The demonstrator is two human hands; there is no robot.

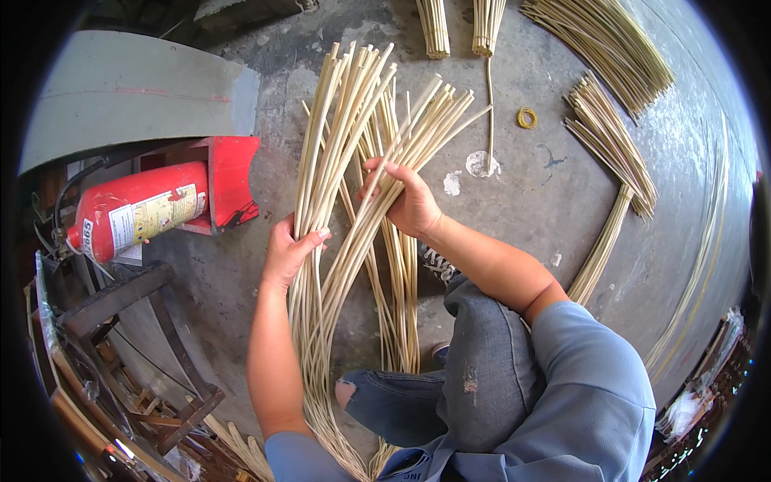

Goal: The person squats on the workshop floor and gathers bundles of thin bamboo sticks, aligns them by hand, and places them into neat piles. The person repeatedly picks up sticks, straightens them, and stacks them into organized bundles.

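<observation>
Grasping a left bunch of pale rods (321, 169) in the left hand (291, 251), with thumb laid across the front and fingers wrapped behind. Grasping a right bunch of rods (426, 132) in the right hand (409, 205), with thumb on the near side and fingertips curled round toward the left. Held up in front of the body, spread into a V at the upper ends, drawn together below the hands and trailing down toward the lap. Just behind, partly covered, a third bunch of rods (401, 297) between the V and the bent legs in torn jeans (490, 353). Near the right elbow, on the grey concrete floor (522, 217), a slim rod bundle (602, 245), touching at its upper end a looser rod bundle (614, 140). Above that, a broad stack of rods (602, 48). At the top edge, two tied bundles (434, 28) side by side, with a single long rod (490, 112) reaching down from the right one. To the right of that rod, a small yellow coil (527, 118). On the left, a red fire extinguisher (144, 205) beside a red holder (233, 181), below a grey panel (152, 88). Lower down, a dark wooden frame (120, 297).
</observation>
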